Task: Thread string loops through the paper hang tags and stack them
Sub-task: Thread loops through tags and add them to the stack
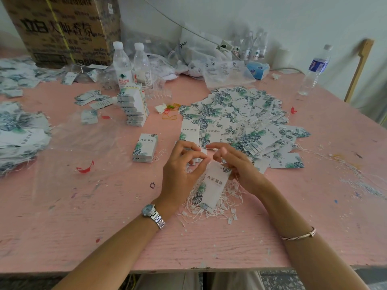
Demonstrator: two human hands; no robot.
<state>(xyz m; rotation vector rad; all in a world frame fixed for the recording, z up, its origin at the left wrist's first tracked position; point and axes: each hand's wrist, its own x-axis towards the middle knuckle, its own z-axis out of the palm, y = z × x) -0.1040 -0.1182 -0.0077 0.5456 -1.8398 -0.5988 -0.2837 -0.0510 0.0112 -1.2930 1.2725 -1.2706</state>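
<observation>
Pink desk (83,216). One paper tag (213,185) is held just above a tangle of string loops (211,208), near the front edge. Its top end is pinched by the curled fingers of the left hand (180,170). The upper edge is gripped by the right hand (238,166), thumb and forefinger closed together, perhaps on a loop, too fine to make out. Threading is judged to be in hand. Next, a loop must be drawn through the hole and the tag laid on the heap of tags (240,118) beyond.
</observation>
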